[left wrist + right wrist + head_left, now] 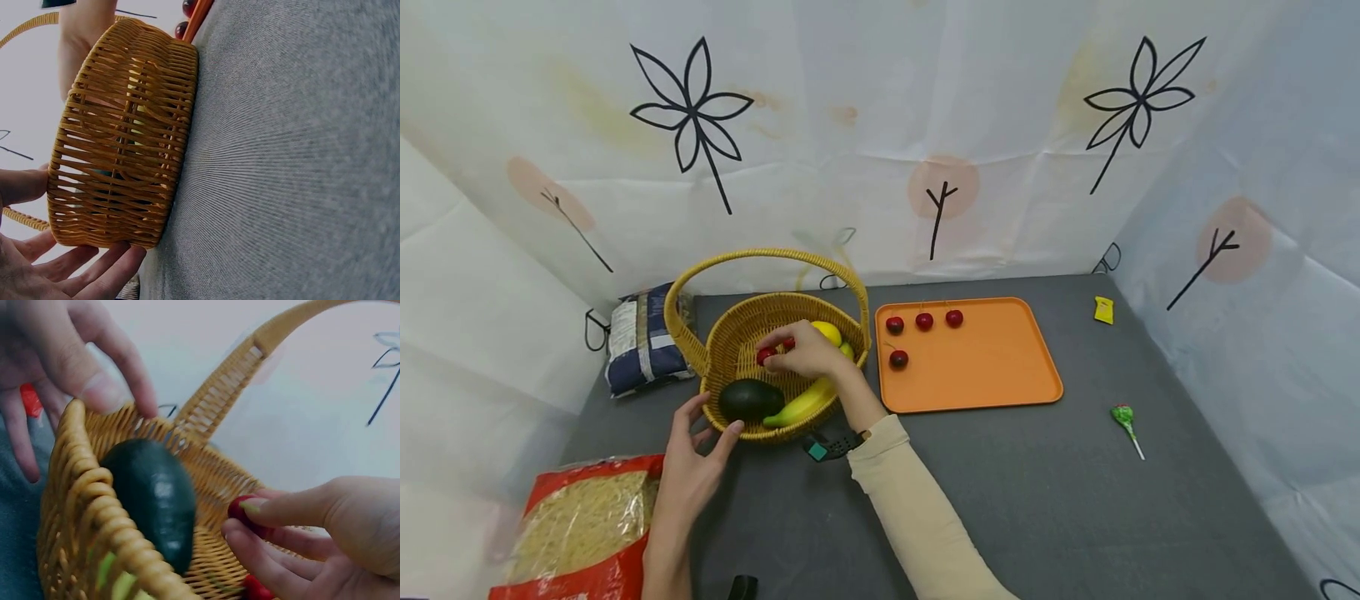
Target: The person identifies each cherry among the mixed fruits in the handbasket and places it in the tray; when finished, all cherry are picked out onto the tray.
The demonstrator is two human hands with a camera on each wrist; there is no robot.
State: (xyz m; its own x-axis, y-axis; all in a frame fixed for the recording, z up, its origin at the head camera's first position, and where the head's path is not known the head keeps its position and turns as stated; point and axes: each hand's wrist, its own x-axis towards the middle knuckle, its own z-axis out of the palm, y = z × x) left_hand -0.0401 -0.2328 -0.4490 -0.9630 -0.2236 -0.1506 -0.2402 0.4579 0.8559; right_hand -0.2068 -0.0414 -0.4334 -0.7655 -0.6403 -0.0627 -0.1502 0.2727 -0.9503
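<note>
A yellow wicker basket (737, 321) with a tall handle stands on the grey table. My right hand (808, 350) reaches into it, pinching a cherry (240, 510) between thumb and fingers. Another red cherry (257, 589) is low in the basket, partly cut off in the right wrist view. A dark green avocado (750, 400) and a banana (805, 406) lie along the near side; a yellow lemon-like fruit (827, 332) is at the far right, partly hidden by the hand. With spread, bent fingers my left hand (696, 467) holds the basket's near left side, thumb at the rim.
Right of the basket lies an orange tray (977, 367) with several cherries (924, 321). A blue bag (647, 342) sits behind left, a red pasta bag (583, 525) at front left. A yellow wrapped candy (1103, 310) and green lollipop (1124, 417) are at right.
</note>
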